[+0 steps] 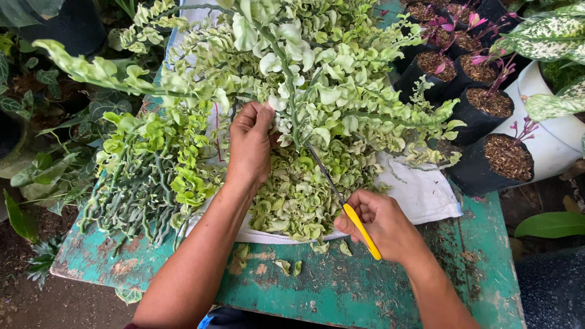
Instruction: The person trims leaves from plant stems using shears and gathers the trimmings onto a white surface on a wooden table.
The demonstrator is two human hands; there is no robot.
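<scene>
My left hand (251, 143) pinches a stem inside a bushy plant with curled pale green leaves (317, 79) that leans over the table. My right hand (381, 225) grips scissors with yellow handles (359, 228); their thin blades (322, 166) reach up toward the stems beside my left hand. Under the plant a heap of cut curled leaves (295, 198) rests on a white cloth (426, 195). A bundle of stripped green stems with leafy tips (143, 183) lies to the left of the cloth.
The worn green table (390, 292) carries a few stray leaves (286, 267) near its front edge. Several black pots with soil and pink sprouts (496, 155) stand at the right, by a white pot (557, 143) with a speckled plant. Leafy potted plants (49, 122) crowd the left.
</scene>
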